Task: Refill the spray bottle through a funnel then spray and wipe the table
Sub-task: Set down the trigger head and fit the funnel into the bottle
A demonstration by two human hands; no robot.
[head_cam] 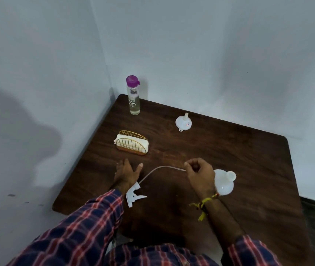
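Spray bottle (pixel 224 182) uncapped (white); funnel (pixel 183 122) inverted

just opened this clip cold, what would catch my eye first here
The right hand pinching the end of a thin dip tube that curves back to the white sprayer head lying by the left hand. Beside the right wrist sits the open white bottle; a funnel waits upside down farther back.

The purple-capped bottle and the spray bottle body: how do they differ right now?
The purple-capped bottle stands upright in the table's far corner; the spray bottle body sits near the right hand. The first is tall, slim, clear and capped; the second is squat, milky white and open, its spray head lying beside the left hand. Neither is being held.
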